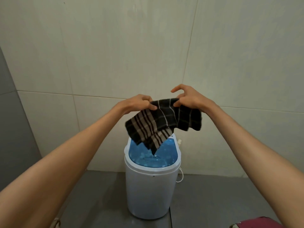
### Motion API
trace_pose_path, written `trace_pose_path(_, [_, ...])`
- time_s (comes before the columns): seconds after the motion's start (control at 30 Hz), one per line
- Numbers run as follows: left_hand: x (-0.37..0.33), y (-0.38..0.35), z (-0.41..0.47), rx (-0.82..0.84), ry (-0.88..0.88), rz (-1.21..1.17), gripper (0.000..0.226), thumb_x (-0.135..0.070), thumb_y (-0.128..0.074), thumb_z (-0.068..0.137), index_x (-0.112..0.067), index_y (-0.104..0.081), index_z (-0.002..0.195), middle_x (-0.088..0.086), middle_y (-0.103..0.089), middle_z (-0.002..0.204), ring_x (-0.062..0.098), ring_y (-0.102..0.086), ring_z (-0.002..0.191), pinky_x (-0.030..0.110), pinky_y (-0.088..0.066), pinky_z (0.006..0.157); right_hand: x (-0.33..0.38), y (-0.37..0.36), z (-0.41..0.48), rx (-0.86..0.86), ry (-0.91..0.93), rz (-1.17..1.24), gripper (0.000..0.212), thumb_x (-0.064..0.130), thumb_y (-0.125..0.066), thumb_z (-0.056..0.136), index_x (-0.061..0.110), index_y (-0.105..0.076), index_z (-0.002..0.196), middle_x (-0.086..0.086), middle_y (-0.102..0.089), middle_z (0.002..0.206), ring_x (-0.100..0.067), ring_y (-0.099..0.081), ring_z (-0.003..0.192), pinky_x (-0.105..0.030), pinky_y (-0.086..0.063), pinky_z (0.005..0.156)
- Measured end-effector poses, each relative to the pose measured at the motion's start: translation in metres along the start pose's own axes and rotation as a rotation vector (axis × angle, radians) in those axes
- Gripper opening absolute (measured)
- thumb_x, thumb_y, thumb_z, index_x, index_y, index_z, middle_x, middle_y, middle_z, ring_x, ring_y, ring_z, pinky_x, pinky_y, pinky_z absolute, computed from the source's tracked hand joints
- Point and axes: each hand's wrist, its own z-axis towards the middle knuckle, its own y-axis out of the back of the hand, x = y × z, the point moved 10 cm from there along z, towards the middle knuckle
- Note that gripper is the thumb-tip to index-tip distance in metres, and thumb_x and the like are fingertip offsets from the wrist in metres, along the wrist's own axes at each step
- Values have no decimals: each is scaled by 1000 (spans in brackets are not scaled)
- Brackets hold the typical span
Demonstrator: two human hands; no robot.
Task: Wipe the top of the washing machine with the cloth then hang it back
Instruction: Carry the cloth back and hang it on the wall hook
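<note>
A dark brown cloth (162, 121) with beige stripes hangs in the air above a small white washing machine (150, 191) with a translucent blue lid (153, 153). My left hand (141, 102) pinches the cloth's upper left edge. My right hand (187, 98) grips its upper right edge, index finger lifted free. The cloth's lowest corner dangles just over the lid; whether it touches the lid I cannot tell.
Pale tiled wall (115, 55) rises directly behind the machine. The machine stands on a grey floor (98, 195). A white cord (181, 176) loops at its right side. A grey panel (14, 120) is at the left, and dark red fabric (261, 223) shows at the bottom right.
</note>
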Motion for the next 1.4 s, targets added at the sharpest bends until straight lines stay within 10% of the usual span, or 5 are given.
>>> trace_pose_path(0.3, [-22,37,11,-441,-377,532,21,-31,-55,94,-16,-57,108,7,-68,92,30,-61,84,42,-50,76,-10,-22,23,-262,230,-302,19,11,-62,91,15,-63,110,-8,-71,103,-20,-61,87,-30,-45,77])
trace_pose_path(0.83, [70,73,122,-419,-399,534,21,-34,-52,97,-16,-55,106,7,-68,82,32,-62,75,40,-49,63,-21,-68,166,-128,347,-531,27,47,-53,91,21,-58,96,0,-64,82,-20,-59,73,-28,-33,59])
trace_pose_path(1.4, [-166,554,91,-701,-175,740,15,-23,-44,94,-9,-45,100,5,-60,72,34,-55,61,35,-37,55,473,180,308,-195,716,-357,20,31,-52,96,20,-51,113,2,-61,87,-19,-59,73,-29,-43,60])
